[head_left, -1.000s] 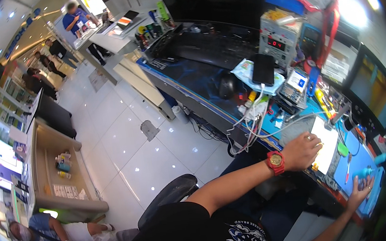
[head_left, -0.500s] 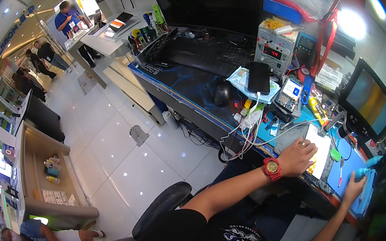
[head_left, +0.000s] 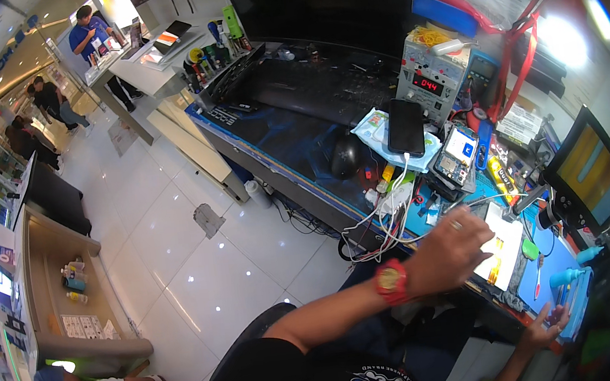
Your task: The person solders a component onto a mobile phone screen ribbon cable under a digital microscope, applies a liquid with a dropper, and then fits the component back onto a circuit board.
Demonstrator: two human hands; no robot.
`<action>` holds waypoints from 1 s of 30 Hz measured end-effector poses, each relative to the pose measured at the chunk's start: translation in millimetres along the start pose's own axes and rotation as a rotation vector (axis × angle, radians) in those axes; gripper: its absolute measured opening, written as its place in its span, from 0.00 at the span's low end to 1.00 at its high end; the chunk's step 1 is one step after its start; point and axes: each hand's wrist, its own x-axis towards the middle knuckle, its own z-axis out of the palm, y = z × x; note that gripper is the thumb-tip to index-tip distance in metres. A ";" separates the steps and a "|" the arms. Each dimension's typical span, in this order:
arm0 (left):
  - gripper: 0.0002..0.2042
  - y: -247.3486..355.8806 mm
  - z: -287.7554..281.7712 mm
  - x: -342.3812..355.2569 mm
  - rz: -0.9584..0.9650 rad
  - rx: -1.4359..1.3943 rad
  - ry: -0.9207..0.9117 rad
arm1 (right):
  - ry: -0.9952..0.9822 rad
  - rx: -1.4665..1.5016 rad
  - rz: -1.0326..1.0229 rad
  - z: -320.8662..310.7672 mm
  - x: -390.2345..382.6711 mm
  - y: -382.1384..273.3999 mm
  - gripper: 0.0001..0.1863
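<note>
White cables (head_left: pixel 392 214): loose tangle hanging off the counter (head_left: pixel 302 174) edge. One's plugged into the phone (head_left: pixel 405 128), so if an arm snags it, the phone could get yanked too. Thin, bendy plastic; phone's a flat black slab.
Red watch (head_left: pixel 391 284): chunky, rubbery-looking strap on the left wrist. Could catch a cable, imo.
Left hand (head_left: pixel 447 251): fingers curled, overlapping the white pad's left side in this view. Pretty blurry, so can't tell if the grip is closed or has anything in it.
Orange-yellow strip (head_left: pixel 496 268): on the white pad (head_left: pixel 508 241), just beside the left fingers. Looks thin and flimsy; a stray knuckle could shift or crease it. Pad's flat and super bright, so glare might hide tiny bits.
Green lump (head_left: pixel 530 250): small, rounded, right of the pad.
Right hand (head_left: pixel 546 327): fingers apart, nothing visible in the grip. By the tray's near end; can't tell if they touch.
Teal bottle (head_left: pixel 565 277): smooth, roundish. A careless sweep of that hand might tip it.
Blue tray (head_left: pixel 582 300): long, hard-looking plastic.
</note>
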 end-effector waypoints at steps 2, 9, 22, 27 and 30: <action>0.11 -23.6 -78.7 20.3 -0.061 0.071 0.128 | -0.096 -0.018 -0.043 -24.8 -23.4 -3.4 0.26; 0.07 -240.7 -380.3 61.9 -0.180 1.161 0.398 | -0.420 -0.260 -0.085 -68.7 -76.5 -21.2 0.26; 0.13 -481.9 -568.4 51.6 -0.650 1.619 -0.245 | -0.588 -0.303 0.171 -107.3 -143.5 -18.9 0.25; 0.21 -520.2 -669.7 49.1 -0.519 1.758 -0.280 | -0.608 -0.266 0.123 -70.1 -123.8 -52.5 0.22; 0.11 -526.7 -659.6 57.6 -0.340 1.773 -0.331 | -0.603 -0.314 0.107 -81.1 -122.2 -56.8 0.20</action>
